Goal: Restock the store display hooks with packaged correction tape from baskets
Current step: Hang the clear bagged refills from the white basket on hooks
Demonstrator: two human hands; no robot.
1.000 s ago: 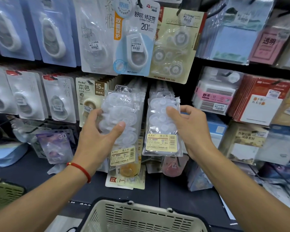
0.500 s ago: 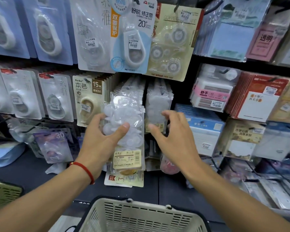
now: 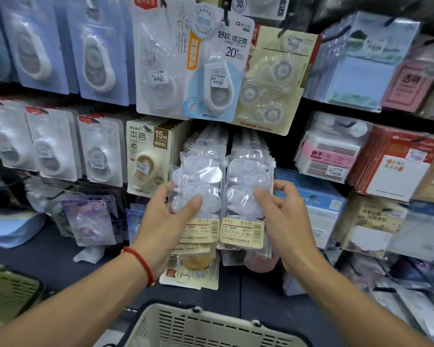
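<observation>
Your left hand and right hand each grip a hanging tape pack; both hooks look stocked, basket contents unseen.

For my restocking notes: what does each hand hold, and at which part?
Left hand grips the left clear pack at its lower left; right hand pinches the right clear pack at its lower right edge.

Two hands: left hand, right hand. Two clear multipacks held, left pack and right pack. Two baskets: beige basket at 6 o'clock, olive basket at 8 o'clock.
</observation>
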